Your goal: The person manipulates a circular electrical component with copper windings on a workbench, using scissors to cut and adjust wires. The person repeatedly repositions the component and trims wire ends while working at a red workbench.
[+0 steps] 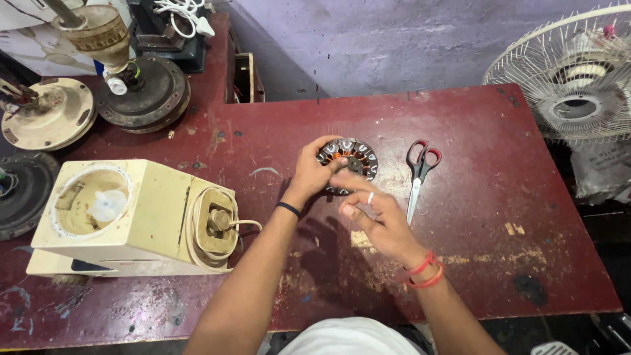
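- Centrally on the dark red worktable lies a round fan stator with copper windings.
- Left hand clasps the stator's near-left rim.
- Right hand pinches at its near edge with fingertips; what they pinch cannot be told.
- Red-handled scissors lie just right.
- Cream mixer base sits far left.
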